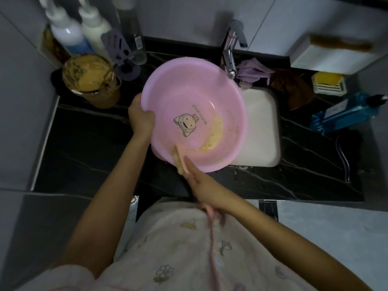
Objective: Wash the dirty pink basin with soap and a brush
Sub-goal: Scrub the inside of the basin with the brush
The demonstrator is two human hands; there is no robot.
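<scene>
Pink basin (pixel 189 97) with cartoon print; black, white-veined countertop (pixel 88 156).

pink plastic basin (pixel 189 97) with a cartoon print, tilted over the white sink (pixel 258 127), yellowish foamy residue (pixel 214 133) pooled low inside, pink-handled brush (pixel 180 162) with soiled bristles at its near rim

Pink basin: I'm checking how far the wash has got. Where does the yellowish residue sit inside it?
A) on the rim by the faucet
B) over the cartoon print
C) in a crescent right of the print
C: the yellowish residue curves along the bottom of the pink basin, right of the cartoon print.
</scene>
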